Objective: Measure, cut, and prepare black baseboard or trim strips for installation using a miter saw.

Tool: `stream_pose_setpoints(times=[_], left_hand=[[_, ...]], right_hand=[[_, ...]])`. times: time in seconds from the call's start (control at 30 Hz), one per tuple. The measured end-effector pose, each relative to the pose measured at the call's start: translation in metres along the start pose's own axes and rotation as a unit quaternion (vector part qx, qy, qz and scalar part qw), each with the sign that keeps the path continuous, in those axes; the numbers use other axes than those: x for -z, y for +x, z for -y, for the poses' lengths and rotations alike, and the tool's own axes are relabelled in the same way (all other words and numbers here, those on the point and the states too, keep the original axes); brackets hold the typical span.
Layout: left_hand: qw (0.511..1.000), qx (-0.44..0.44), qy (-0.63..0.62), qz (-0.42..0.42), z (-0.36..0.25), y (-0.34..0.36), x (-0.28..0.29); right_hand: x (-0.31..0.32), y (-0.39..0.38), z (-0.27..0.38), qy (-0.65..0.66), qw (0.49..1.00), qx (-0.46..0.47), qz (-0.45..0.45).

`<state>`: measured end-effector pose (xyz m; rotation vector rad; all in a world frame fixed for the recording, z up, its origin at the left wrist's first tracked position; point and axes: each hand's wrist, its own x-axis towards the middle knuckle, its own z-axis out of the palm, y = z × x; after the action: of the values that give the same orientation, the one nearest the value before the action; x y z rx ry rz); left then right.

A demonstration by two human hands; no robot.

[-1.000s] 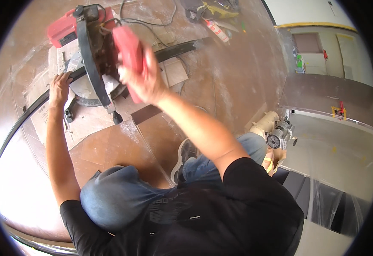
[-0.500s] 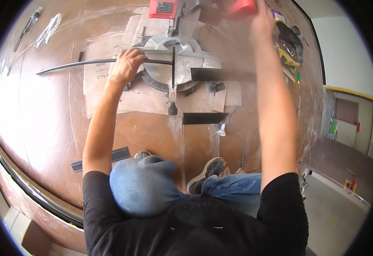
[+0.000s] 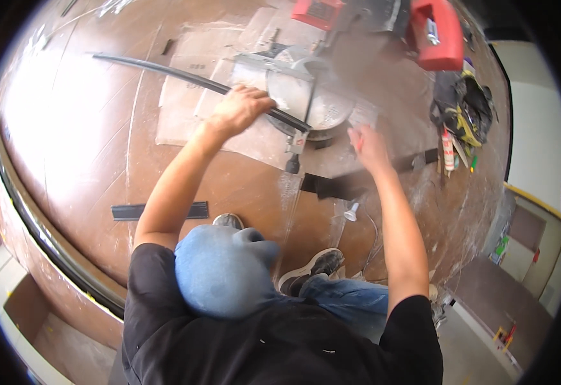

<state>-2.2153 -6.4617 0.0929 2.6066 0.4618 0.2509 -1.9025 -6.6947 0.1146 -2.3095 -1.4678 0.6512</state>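
My left hand [image 3: 245, 108] is closed over a long dark trim strip [image 3: 184, 76]. The strip slants across the miter saw [image 3: 328, 106], its right end near the front of the saw's slotted round table. My right hand [image 3: 369, 146] is in the air just right of the saw's table, its fingers partly curled and blurred. Below it, a short black strip [image 3: 316, 185] lies on the floor, and a blurred dark length [image 3: 409, 163] stretches to the right. The saw's red housing [image 3: 438, 38] stands raised at the far right.
Cardboard sheets [image 3: 184, 125] lie under the saw on the brown covered floor. A dark strip piece [image 3: 160, 211] is near my left foot, a small white bulb-shaped object [image 3: 351, 212] near my right. Farther right are a dark bag [image 3: 463, 106] and a sealant tube [image 3: 448, 151].
My right hand has come down from the saw's red upper part toward the table's right side. My left hand has swung the strip, its right end now nearer me. The view has shifted.
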Motion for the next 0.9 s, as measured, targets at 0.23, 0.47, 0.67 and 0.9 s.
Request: stream_pose_setpoints(times=[0.23,0.47,0.67,0.9], left_hand=[[0.990,-0.085,-0.015,0.113,-0.084,-0.006,-0.027],[0.993,0.067,0.080,-0.048,0.018,-0.078,-0.013],[0.911,0.330,0.209,-0.132,0.107,-0.110,0.031],[0.997,0.065,0.038,-0.033,0.139,-0.077,0.051]], right_hand=[[-0.028,-0.083,0.079,0.134,0.984,-0.060,0.099],[0.006,-0.139,-0.002,0.080,0.993,-0.079,0.029],[0.058,-0.161,-0.075,0.042,0.997,-0.059,-0.023],[0.109,-0.147,-0.147,-0.107,0.993,0.000,-0.040]])
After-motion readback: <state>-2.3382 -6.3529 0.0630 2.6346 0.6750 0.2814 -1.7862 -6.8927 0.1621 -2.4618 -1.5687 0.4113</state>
